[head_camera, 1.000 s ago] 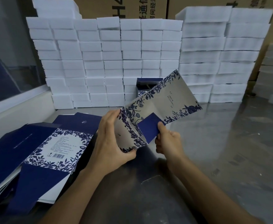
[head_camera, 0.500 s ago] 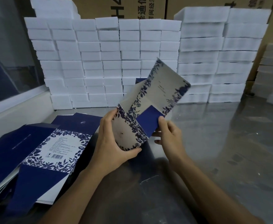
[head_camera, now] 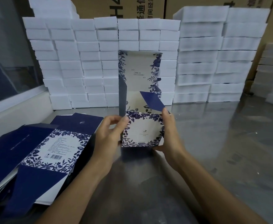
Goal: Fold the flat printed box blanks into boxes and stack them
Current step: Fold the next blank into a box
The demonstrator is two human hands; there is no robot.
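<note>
Half-formed blue-floral white card box [head_camera: 142,131] upright above steel tabletop [head_camera: 213,151], lid panel toward 12 o'clock; left hand [head_camera: 110,138] pinches left wall, right hand [head_camera: 169,135] grips right wall, nearer blue flap [head_camera: 153,101].

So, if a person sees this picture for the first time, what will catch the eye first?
Probably the half-folded box with blue floral print, held at centre between the left hand and right hand, its lid panel standing upright. Behind it rises a wall of white foam blocks; flat blanks lie piled at left.

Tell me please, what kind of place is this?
Probably a packing workshop: stacked white foam blocks, a pile of flat printed box blanks on a metal table, and shipping cartons behind.
</note>
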